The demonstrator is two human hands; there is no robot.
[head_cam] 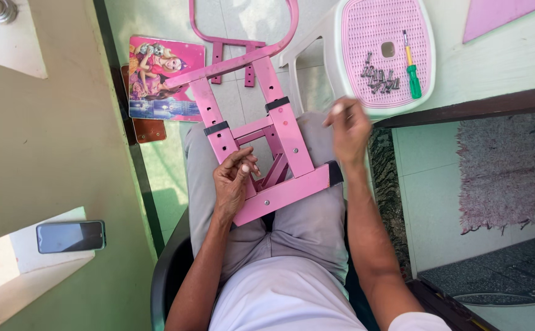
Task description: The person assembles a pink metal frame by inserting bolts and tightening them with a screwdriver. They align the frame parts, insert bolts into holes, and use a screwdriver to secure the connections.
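frame: a pink metal frame [267,138] lies across the seated person's lap, its cross bar nearest the body and its two long rails running away toward the floor; laid flat like this, the drilled faces and the screw heads on the cross bar turn upward, within reach of both hands.
left hand: the left hand [234,184] rests on the frame just inside the left rail, above the cross bar; judged as a steadying hold that keeps the frame from sliding off the thighs.
left grip: fingers curled and close together, bearing on the inner bars of the frame; whether they wrap fully around a bar cannot be told.
right hand: the right hand [348,125] is raised beside the right rail, apart from the frame, between it and the stool.
right grip: fingertips pinched narrowly together; something small and pale shows at the tips, too small to name.
stool: a white stool with a pink seat [385,58] stands just beyond the right hand, serving as a tray.
small parts: a heap of grey bolts [378,78] and a green and yellow screwdriver [411,67] lie on the seat, untouched.
surroundings: a second pink curved piece [243,40] and a picture panel [164,78] lie on the floor ahead; a phone [70,236] sits on a ledge at left.
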